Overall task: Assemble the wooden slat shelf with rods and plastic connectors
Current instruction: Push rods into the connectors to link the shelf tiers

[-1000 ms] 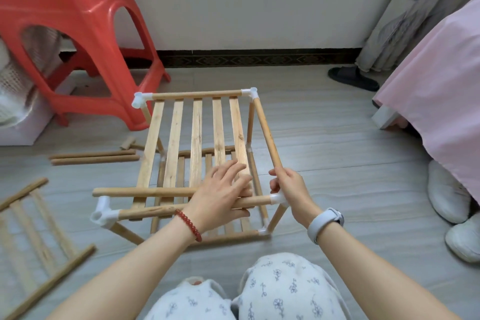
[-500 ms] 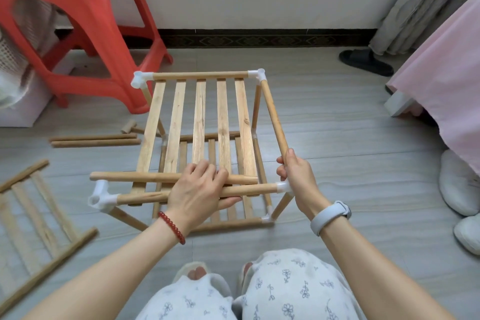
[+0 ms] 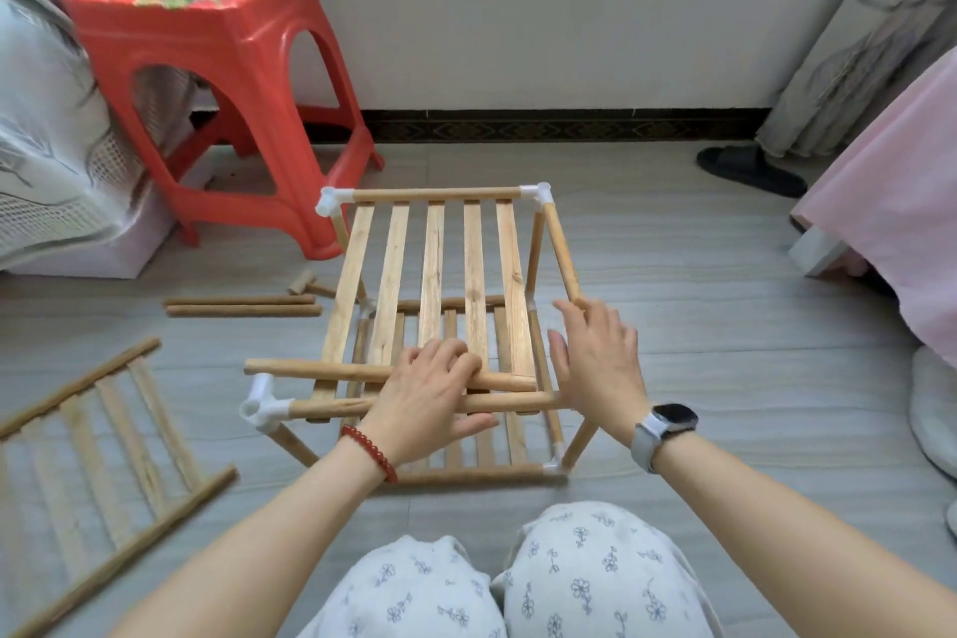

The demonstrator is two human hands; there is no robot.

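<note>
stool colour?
Red plastic stool, with a multicoloured pattern on the seat; seen in the head view, far left.

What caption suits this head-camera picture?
Left hand grips rods on the half-built slat shelf; open right hand beside it.

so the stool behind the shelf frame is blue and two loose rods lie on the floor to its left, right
Not quite: the stool is red, not blue, as the head view shows. The rest holds: it stands behind the shelf frame, and two loose rods lie on the floor to the frame's left.
</note>
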